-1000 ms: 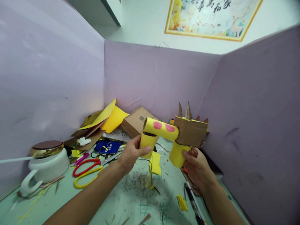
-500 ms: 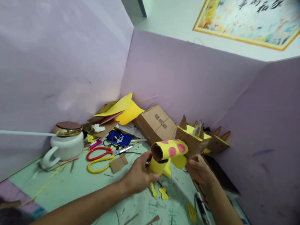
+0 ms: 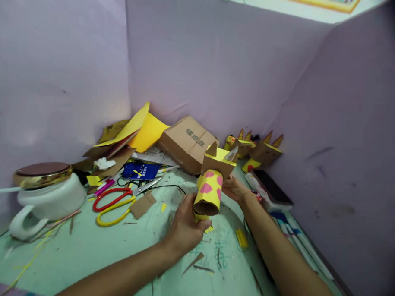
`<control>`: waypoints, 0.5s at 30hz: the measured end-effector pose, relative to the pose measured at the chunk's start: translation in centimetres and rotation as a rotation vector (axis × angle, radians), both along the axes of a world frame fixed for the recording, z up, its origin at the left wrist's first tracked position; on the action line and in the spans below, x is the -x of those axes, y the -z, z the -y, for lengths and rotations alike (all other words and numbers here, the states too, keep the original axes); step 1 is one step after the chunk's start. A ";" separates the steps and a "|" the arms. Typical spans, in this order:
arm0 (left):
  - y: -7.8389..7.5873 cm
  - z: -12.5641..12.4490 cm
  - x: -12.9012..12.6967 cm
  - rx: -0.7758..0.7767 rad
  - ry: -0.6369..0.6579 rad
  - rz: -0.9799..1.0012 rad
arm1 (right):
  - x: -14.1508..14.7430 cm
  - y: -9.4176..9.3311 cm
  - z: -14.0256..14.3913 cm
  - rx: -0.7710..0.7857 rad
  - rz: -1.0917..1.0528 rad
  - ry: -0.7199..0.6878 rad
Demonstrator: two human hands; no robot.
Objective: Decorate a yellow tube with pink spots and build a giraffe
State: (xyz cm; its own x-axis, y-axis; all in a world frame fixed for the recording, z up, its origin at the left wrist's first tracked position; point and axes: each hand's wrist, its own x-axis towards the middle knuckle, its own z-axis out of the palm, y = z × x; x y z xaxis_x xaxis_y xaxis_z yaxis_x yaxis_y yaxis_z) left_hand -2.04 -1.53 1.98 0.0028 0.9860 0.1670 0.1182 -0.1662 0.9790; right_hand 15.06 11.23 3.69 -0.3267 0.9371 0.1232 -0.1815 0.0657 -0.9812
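Note:
Both my hands hold a paper-tube animal figure [image 3: 209,191]: a yellow tube with pink spots, its open brown end facing me, topped by a brown cardboard head with pointed ears [image 3: 218,160]. My left hand [image 3: 186,226] grips the yellow leg tube under the near end. My right hand [image 3: 235,189] holds the far end, below the head. The figure sits low, close to the green table [image 3: 91,251].
Red and yellow scissors [image 3: 117,204] lie left of the figure. A white pot with a gold lid [image 3: 45,192] stands far left. A cardboard box [image 3: 187,143], yellow paper sheets [image 3: 141,130], similar cardboard figures [image 3: 259,148], a phone [image 3: 272,187] and pens are nearby. Purple partitions enclose the table.
The figure has come down from chest height toward the table and turned, so its open tube end now faces me. My view has tilted downward.

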 end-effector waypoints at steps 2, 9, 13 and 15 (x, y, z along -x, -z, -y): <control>-0.2 -0.3 -0.8 -0.017 0.027 0.000 | -1.0 -0.5 0.0 0.010 -0.021 0.011; -0.3 -2.1 -3.9 -0.026 0.056 -0.046 | -3.9 -1.7 0.1 0.006 -0.077 0.092; 0.6 -2.5 -4.8 0.038 -0.007 -0.115 | -3.7 -1.2 0.5 0.003 -0.065 0.131; 1.1 -2.4 -4.9 0.032 -0.016 -0.132 | -3.4 -0.9 0.7 -0.001 -0.055 0.171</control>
State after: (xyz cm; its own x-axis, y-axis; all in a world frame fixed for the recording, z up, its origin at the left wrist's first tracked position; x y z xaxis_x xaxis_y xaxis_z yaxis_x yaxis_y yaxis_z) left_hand 2.91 0.88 0.93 0.0072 0.9908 0.1349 0.2491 -0.1324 0.9594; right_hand 18.45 10.52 4.64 -0.1554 0.9783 0.1372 -0.2215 0.1008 -0.9699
